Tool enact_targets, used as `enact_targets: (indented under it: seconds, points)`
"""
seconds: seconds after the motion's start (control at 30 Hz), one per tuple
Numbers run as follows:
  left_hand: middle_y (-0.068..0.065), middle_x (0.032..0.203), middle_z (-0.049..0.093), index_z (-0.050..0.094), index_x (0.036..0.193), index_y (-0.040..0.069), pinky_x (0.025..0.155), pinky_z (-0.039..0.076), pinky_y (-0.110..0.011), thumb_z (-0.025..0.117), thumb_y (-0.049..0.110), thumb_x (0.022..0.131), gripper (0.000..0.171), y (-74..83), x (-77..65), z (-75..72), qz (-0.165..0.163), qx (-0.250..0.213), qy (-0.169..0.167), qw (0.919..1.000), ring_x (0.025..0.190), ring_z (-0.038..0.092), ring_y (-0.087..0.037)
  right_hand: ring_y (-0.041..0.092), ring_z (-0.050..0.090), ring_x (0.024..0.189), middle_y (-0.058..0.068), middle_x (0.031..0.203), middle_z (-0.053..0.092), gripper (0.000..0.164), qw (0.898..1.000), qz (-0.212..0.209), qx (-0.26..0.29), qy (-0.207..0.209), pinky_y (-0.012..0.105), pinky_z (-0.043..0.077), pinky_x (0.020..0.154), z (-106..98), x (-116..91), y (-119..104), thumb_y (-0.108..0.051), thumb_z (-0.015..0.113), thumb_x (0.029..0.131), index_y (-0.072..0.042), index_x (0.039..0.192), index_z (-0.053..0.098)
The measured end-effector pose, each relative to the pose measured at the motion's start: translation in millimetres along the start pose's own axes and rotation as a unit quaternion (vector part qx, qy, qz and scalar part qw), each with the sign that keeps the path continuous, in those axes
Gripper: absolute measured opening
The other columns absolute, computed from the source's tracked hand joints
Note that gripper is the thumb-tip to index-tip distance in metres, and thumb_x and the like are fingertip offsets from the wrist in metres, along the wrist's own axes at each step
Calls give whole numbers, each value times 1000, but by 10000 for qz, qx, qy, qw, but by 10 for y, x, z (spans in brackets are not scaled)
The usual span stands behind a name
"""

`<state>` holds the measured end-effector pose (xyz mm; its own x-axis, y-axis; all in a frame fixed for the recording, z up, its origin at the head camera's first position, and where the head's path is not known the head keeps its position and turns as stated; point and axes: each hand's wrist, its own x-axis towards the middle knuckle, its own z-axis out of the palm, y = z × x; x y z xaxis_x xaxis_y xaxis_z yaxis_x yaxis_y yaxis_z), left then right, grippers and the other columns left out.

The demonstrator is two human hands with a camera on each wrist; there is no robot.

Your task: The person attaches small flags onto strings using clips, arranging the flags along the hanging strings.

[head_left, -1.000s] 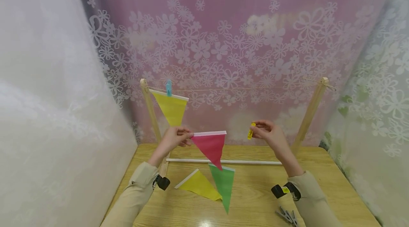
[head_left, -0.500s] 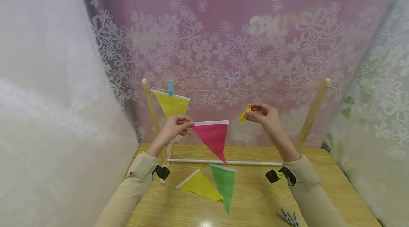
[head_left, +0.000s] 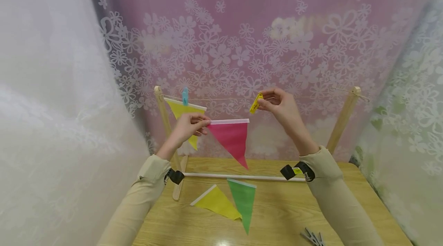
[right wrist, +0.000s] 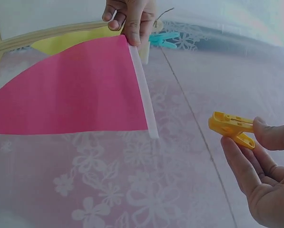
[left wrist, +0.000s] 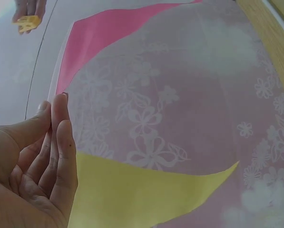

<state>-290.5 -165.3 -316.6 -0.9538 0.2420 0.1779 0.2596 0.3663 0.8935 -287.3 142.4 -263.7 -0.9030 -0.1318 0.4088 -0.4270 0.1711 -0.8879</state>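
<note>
A pink flag is hanging below a string, its corner pinched by a person's left hand, as the right hand is grasping a yellow clip near the string. A blue clip is holding a yellow flag on the string; a green flag is lying lower, on the table.

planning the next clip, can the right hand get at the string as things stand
Probably yes: in the right wrist view, the string runs past the yellow peg the right hand pinches, with nothing visible between. The pink flag sits off to the side; depth is unclear.
</note>
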Motion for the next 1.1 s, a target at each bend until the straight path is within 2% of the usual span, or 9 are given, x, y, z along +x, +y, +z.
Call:
enact_targets:
  seconds: [0.13,0.37,0.6,0.83,1.0,1.1]
  points:
    - [-12,101,77,74,117,5,77,63,-40,68,23,100,25,46,37,-37,11,-18,61,10000,77,74,-19,8,71,89,9,105,66,32,9994,-230,-272,27,26,60,83,54,135,-115,-12,71,97,8,120,63]
    - [-11,103,77,73,119,5,78,62,-40,68,24,99,28,157,91,-85,6,119,134,9998,88,74,-32,10,71,84,13,104,68,29,9986,-402,-348,-71,29,61,81,145,367,-200,-11,71,96,8,117,65]
    - [-14,104,76,74,116,8,81,62,-44,68,24,100,24,220,127,-116,33,106,81,9999,81,74,-21,14,72,79,15,101,68,19,9981,-375,-478,-39,28,61,78,255,543,-208,-6,70,95,7,109,68]
    - [-13,101,76,74,115,8,77,62,-34,69,23,99,23,238,166,-139,98,155,104,9998,82,75,-23,22,72,86,16,104,69,16,9955,-245,-888,-201,29,61,79,350,665,-246,-7,70,95,4,106,69]
    - [-11,100,77,75,115,7,76,62,-35,69,22,99,23,238,178,-152,23,187,119,9998,84,75,-27,26,71,85,16,100,69,14,9938,-178,-1030,-391,29,62,77,400,728,-226,-5,70,95,4,105,69]
    - [-10,101,77,74,116,7,77,62,-36,68,23,99,24,230,190,-160,0,234,99,9997,83,75,-24,25,71,84,15,97,69,13,9932,-81,-1042,-521,28,62,74,431,744,-212,-5,70,94,4,104,70]
